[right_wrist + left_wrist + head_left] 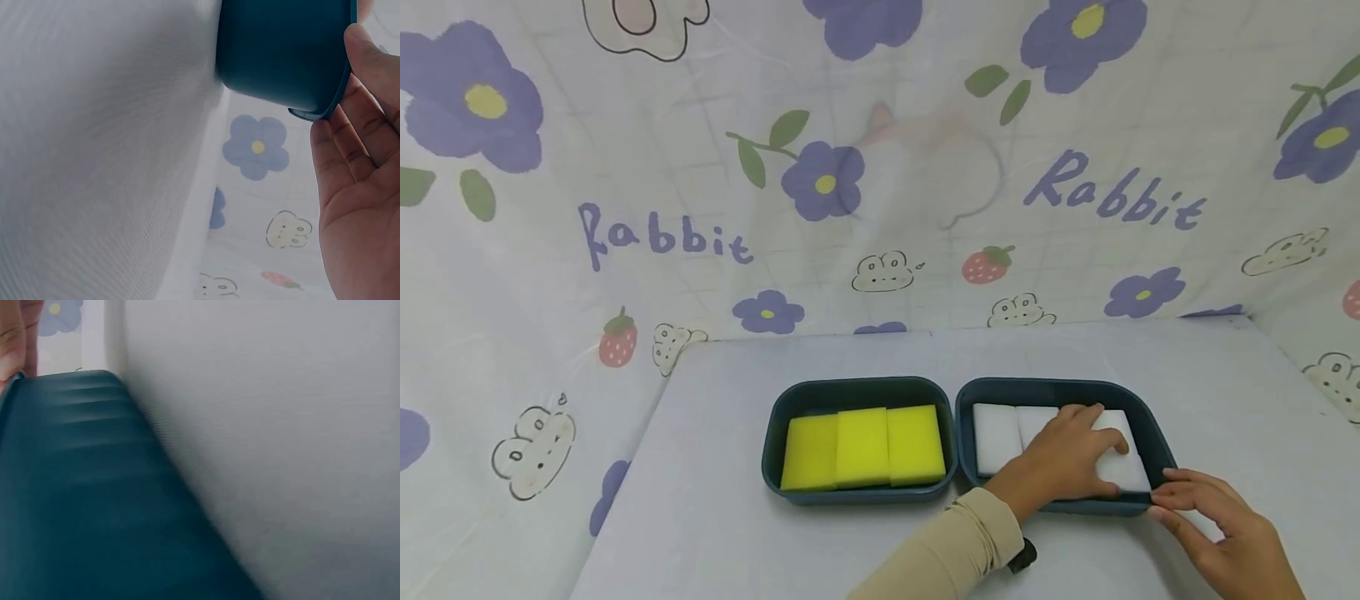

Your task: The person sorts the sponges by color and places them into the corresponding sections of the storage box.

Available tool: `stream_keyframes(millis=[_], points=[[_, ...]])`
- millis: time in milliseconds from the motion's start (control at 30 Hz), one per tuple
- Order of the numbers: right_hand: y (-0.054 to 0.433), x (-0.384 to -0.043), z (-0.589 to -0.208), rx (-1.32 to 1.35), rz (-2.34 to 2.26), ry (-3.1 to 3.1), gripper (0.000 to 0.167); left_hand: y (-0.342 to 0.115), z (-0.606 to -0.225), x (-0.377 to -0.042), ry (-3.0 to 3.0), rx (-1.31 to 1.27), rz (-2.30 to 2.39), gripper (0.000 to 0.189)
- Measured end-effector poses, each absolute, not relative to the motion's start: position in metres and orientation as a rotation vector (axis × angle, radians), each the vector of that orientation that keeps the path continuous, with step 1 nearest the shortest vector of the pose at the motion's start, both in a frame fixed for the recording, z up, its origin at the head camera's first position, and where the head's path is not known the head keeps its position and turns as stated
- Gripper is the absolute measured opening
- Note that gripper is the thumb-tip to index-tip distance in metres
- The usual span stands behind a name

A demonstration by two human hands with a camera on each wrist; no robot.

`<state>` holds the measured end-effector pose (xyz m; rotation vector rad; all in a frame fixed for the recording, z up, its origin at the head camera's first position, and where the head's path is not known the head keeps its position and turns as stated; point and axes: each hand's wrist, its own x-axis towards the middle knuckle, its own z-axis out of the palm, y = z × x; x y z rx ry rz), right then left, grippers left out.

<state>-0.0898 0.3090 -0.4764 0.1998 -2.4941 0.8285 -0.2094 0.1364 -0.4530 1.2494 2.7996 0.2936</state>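
Observation:
Three white sponges (997, 439) sit side by side in a dark teal tray (1052, 387) on the right. My left hand (1070, 454) reaches over its near rim and grips the rightmost white sponge (1122, 461), thumb towards the near side and fingers across its top. At that tray's near right corner, my right hand (1223, 529) pinches the rim between thumb and fingers. The right wrist view shows this hand (369, 137) at the tray's rim (340, 94). In the left wrist view the tray's outer wall (94, 487) fills the left side, and the left hand is out of sight.
Close on the left stands a matching teal tray (857, 498) with three yellow sponges (862, 447) in a row. A small black object (1022, 556) is by the left sleeve. The white table (715, 517) backs onto a patterned curtain (880, 208).

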Motion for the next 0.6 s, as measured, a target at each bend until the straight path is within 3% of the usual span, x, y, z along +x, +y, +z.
stream_keyframes(millis=[233,600], points=[[0.308,-0.09,-0.476,0.227,0.823,-2.48,0.032,0.134,-0.467,-0.215,2.757,1.322,0.301,0.061],[0.307,-0.091,-0.477,0.236,0.85,-2.459,0.035,0.135,-0.468,-0.213,2.837,1.323,0.092,0.051]])
